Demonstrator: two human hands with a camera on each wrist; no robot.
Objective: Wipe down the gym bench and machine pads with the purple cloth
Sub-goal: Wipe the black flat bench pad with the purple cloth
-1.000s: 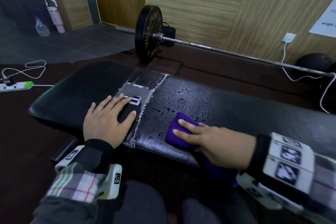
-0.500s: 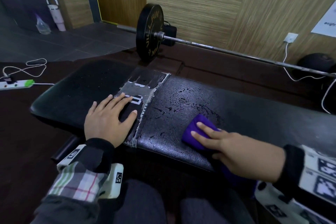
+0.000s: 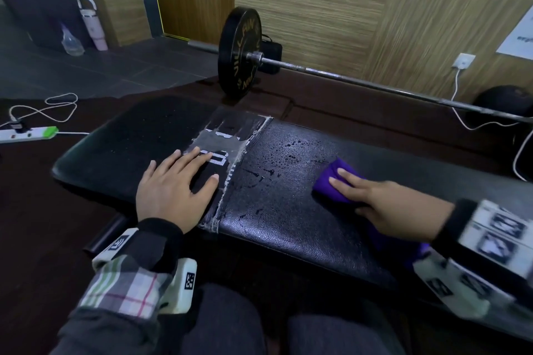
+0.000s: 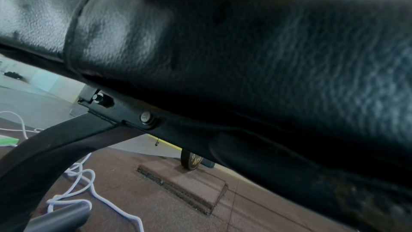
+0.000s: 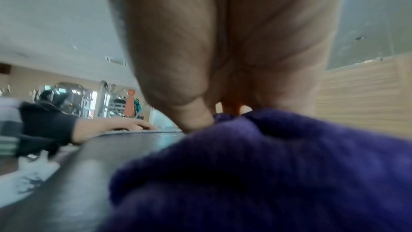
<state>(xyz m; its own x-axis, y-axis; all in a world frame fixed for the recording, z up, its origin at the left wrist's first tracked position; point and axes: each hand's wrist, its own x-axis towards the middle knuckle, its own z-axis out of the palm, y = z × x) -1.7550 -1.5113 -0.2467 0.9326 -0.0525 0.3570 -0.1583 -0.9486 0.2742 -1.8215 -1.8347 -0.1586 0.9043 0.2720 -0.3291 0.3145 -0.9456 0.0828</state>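
Observation:
A black padded gym bench [image 3: 288,210] runs left to right in the head view, with wet droplets in its middle and a taped, worn patch [image 3: 227,138] across it. My left hand [image 3: 176,190] lies flat on the bench by the patch, fingers straight and spread. My right hand [image 3: 375,199] presses the purple cloth [image 3: 331,184] onto the bench to the right of the droplets, fingers straight on top of it. In the right wrist view the purple cloth [image 5: 267,165] bunches under my palm, and the left hand [image 5: 116,126] rests farther along the bench [image 5: 89,156]. The left wrist view shows the bench's side [image 4: 223,50] and frame.
A barbell [image 3: 346,78] with a black plate [image 3: 239,55] lies on the floor behind the bench. A power strip [image 3: 26,134] and white cables [image 3: 49,109] lie at the left. A water bottle [image 3: 92,23] and a spray bottle [image 3: 72,40] stand far left. My knees [image 3: 230,323] are below the bench.
My right hand has slid the purple cloth to the right along the bench, past the wet droplets. The left hand has stayed flat in place.

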